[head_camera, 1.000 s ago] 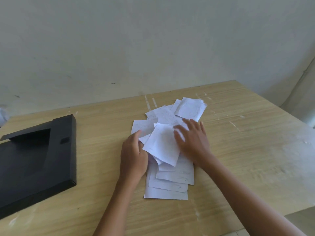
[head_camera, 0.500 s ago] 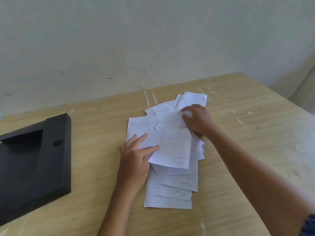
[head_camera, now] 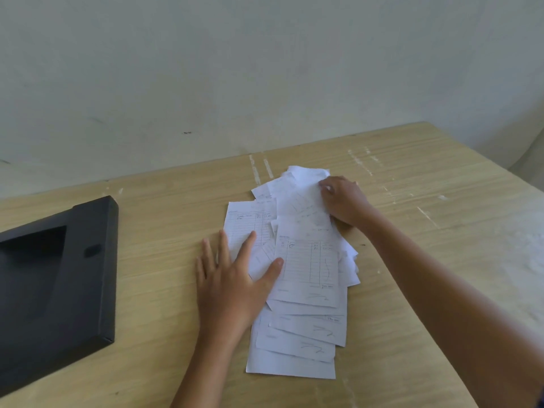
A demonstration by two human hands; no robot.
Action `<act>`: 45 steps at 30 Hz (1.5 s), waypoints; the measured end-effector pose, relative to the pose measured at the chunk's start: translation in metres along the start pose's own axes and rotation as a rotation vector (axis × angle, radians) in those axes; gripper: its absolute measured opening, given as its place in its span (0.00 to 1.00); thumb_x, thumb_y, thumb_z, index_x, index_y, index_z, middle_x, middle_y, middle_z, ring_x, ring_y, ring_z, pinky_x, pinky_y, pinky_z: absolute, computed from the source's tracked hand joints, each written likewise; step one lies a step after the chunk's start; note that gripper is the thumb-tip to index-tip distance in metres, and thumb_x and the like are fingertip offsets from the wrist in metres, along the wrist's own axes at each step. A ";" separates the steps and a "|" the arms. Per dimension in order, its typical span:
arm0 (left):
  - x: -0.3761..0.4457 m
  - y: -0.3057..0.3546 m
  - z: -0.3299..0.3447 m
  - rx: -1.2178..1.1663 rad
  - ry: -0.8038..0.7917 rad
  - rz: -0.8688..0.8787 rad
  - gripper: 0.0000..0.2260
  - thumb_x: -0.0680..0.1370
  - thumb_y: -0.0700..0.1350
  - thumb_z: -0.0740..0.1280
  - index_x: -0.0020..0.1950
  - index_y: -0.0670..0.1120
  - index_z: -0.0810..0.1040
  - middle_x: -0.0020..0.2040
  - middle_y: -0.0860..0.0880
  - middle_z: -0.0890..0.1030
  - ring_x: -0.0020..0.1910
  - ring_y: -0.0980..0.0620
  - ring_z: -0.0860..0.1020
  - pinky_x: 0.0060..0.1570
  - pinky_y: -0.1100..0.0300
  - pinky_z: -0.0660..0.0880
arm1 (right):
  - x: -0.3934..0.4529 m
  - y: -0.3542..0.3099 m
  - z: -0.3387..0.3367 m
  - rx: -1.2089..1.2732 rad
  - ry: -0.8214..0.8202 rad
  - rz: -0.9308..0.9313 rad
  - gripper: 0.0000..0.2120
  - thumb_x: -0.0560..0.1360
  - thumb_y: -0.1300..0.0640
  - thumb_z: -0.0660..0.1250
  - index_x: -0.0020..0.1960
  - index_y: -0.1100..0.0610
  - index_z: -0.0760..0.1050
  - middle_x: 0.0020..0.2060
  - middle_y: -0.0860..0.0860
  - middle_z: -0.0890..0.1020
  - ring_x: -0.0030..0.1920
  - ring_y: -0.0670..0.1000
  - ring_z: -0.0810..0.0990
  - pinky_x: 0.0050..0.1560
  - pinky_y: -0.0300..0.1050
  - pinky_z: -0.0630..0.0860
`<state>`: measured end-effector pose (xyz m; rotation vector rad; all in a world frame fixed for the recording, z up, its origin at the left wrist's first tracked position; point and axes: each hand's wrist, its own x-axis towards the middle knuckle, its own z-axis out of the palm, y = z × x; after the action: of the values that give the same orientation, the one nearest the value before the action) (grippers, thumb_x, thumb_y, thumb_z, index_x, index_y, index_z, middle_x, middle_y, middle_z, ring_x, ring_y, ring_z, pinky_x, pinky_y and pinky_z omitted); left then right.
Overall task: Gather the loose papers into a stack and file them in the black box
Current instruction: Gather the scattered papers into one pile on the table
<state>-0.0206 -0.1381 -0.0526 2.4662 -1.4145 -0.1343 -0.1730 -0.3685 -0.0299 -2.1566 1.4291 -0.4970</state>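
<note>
Left hand [head_camera: 232,287] flat on papers [head_camera: 306,278] | right hand [head_camera: 343,201] pinching 12 o'clock sheets | unstacked; box [head_camera: 59,290] at 9 o'clock unfilled

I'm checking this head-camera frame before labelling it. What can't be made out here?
- Black box: left part cut off by the frame edge.
- Papers: writing too small to read; lower sheets overlapped, so no count.
- Right hand: fingertips curl into the far sheets; grip unclear.
- Left hand: covers the pile's left edge.
</note>
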 end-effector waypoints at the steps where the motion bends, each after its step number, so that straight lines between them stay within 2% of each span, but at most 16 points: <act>1: 0.000 0.000 0.000 0.008 0.003 0.003 0.36 0.74 0.78 0.49 0.80 0.68 0.51 0.84 0.49 0.45 0.83 0.44 0.40 0.80 0.46 0.42 | -0.003 -0.003 0.002 0.007 -0.026 -0.023 0.13 0.81 0.58 0.55 0.51 0.56 0.79 0.58 0.57 0.81 0.66 0.60 0.73 0.75 0.60 0.59; 4: -0.001 0.001 0.001 0.011 0.001 -0.001 0.34 0.75 0.76 0.50 0.79 0.68 0.53 0.84 0.48 0.47 0.83 0.43 0.42 0.80 0.45 0.42 | -0.016 -0.018 0.008 0.022 -0.071 -0.074 0.15 0.81 0.57 0.56 0.44 0.61 0.78 0.44 0.55 0.82 0.48 0.58 0.78 0.59 0.52 0.71; 6: -0.001 0.003 0.000 -0.003 -0.003 -0.002 0.32 0.76 0.74 0.51 0.79 0.68 0.54 0.84 0.48 0.48 0.82 0.41 0.42 0.80 0.44 0.43 | -0.025 -0.026 0.007 0.098 -0.080 -0.084 0.16 0.81 0.55 0.58 0.48 0.63 0.80 0.44 0.54 0.84 0.44 0.56 0.78 0.49 0.50 0.73; 11: -0.005 0.004 -0.004 -0.048 -0.018 0.060 0.27 0.79 0.70 0.50 0.78 0.69 0.58 0.83 0.54 0.55 0.82 0.40 0.46 0.79 0.40 0.45 | -0.044 -0.032 0.006 0.241 0.025 -0.048 0.16 0.83 0.57 0.56 0.64 0.60 0.79 0.61 0.57 0.83 0.65 0.57 0.77 0.63 0.46 0.69; 13: 0.001 0.006 -0.005 -0.129 0.038 0.049 0.28 0.79 0.68 0.50 0.79 0.64 0.59 0.81 0.55 0.61 0.82 0.42 0.51 0.78 0.39 0.50 | -0.054 -0.031 0.015 0.213 -0.072 -0.090 0.17 0.84 0.57 0.55 0.66 0.61 0.76 0.64 0.58 0.80 0.73 0.57 0.70 0.73 0.52 0.62; 15: 0.007 0.009 -0.005 -0.166 0.053 0.000 0.31 0.80 0.65 0.53 0.81 0.55 0.59 0.82 0.53 0.58 0.82 0.44 0.51 0.78 0.39 0.50 | -0.062 -0.028 0.018 0.197 -0.034 -0.135 0.19 0.85 0.55 0.54 0.72 0.58 0.72 0.72 0.55 0.74 0.79 0.54 0.60 0.78 0.53 0.50; 19: 0.007 0.018 0.006 -0.022 -0.037 -0.066 0.35 0.81 0.66 0.47 0.83 0.47 0.50 0.84 0.45 0.47 0.82 0.42 0.40 0.78 0.39 0.39 | -0.094 -0.015 0.010 0.239 0.268 0.001 0.20 0.83 0.56 0.56 0.73 0.58 0.71 0.75 0.54 0.70 0.79 0.53 0.60 0.77 0.49 0.56; 22: 0.003 0.030 0.009 0.010 -0.077 -0.030 0.33 0.81 0.67 0.44 0.83 0.54 0.49 0.84 0.41 0.45 0.82 0.38 0.38 0.76 0.35 0.36 | -0.124 -0.021 0.026 0.238 0.165 0.003 0.21 0.84 0.55 0.55 0.75 0.58 0.67 0.77 0.54 0.66 0.79 0.51 0.59 0.77 0.45 0.54; 25: 0.001 0.039 0.002 -0.054 -0.135 0.018 0.28 0.83 0.65 0.46 0.83 0.59 0.50 0.84 0.41 0.45 0.82 0.38 0.39 0.76 0.35 0.35 | -0.122 -0.035 0.027 0.345 0.209 -0.067 0.20 0.84 0.54 0.55 0.73 0.58 0.70 0.75 0.54 0.69 0.78 0.51 0.60 0.76 0.43 0.54; 29: -0.014 0.015 -0.012 -0.261 -0.021 0.040 0.24 0.84 0.59 0.52 0.81 0.59 0.57 0.83 0.47 0.52 0.82 0.41 0.46 0.78 0.43 0.48 | -0.135 -0.025 0.001 0.242 0.302 -0.010 0.17 0.81 0.58 0.59 0.68 0.57 0.76 0.71 0.55 0.74 0.74 0.55 0.67 0.76 0.58 0.60; 32: -0.033 -0.005 -0.017 -0.170 -0.054 0.052 0.23 0.83 0.61 0.55 0.78 0.60 0.64 0.84 0.47 0.50 0.82 0.40 0.41 0.79 0.41 0.47 | -0.173 -0.015 -0.003 0.136 0.286 0.059 0.12 0.78 0.61 0.64 0.58 0.61 0.82 0.64 0.57 0.79 0.65 0.58 0.76 0.70 0.52 0.68; 35: -0.050 -0.009 -0.018 -0.103 -0.066 0.103 0.22 0.82 0.62 0.56 0.77 0.64 0.66 0.84 0.46 0.48 0.82 0.39 0.39 0.78 0.40 0.45 | -0.191 -0.011 0.011 0.058 0.186 0.021 0.09 0.78 0.61 0.62 0.50 0.64 0.79 0.53 0.56 0.81 0.59 0.60 0.77 0.72 0.56 0.64; 37: -0.060 -0.007 -0.019 -0.099 -0.059 0.125 0.21 0.82 0.63 0.56 0.76 0.66 0.66 0.84 0.46 0.47 0.82 0.38 0.38 0.78 0.39 0.45 | -0.193 -0.013 0.021 -0.052 0.116 -0.028 0.14 0.81 0.54 0.59 0.61 0.58 0.76 0.63 0.54 0.77 0.70 0.60 0.70 0.75 0.57 0.57; 40: -0.073 -0.003 -0.018 -0.080 -0.068 0.134 0.23 0.80 0.67 0.57 0.74 0.67 0.67 0.84 0.48 0.47 0.82 0.39 0.38 0.78 0.38 0.42 | -0.194 -0.020 0.030 -0.164 0.077 0.027 0.25 0.83 0.45 0.53 0.78 0.49 0.60 0.80 0.53 0.58 0.81 0.57 0.50 0.79 0.55 0.44; 42: -0.079 -0.001 -0.018 -0.029 -0.052 0.141 0.24 0.77 0.71 0.58 0.71 0.66 0.71 0.84 0.50 0.50 0.82 0.39 0.42 0.77 0.36 0.43 | -0.195 -0.019 0.035 -0.191 0.089 0.034 0.26 0.81 0.42 0.54 0.77 0.49 0.62 0.81 0.56 0.55 0.81 0.58 0.48 0.80 0.57 0.44; 45: -0.079 -0.001 -0.020 0.009 0.061 0.110 0.23 0.72 0.75 0.62 0.56 0.62 0.80 0.81 0.50 0.63 0.82 0.37 0.50 0.75 0.32 0.49 | -0.198 -0.016 0.032 -0.193 0.138 0.025 0.24 0.78 0.39 0.60 0.66 0.54 0.72 0.79 0.56 0.60 0.81 0.57 0.52 0.79 0.59 0.47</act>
<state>-0.0560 -0.0659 -0.0394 2.3721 -1.5229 -0.0284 -0.2192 -0.1741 -0.0517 -2.2885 1.6370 -0.5266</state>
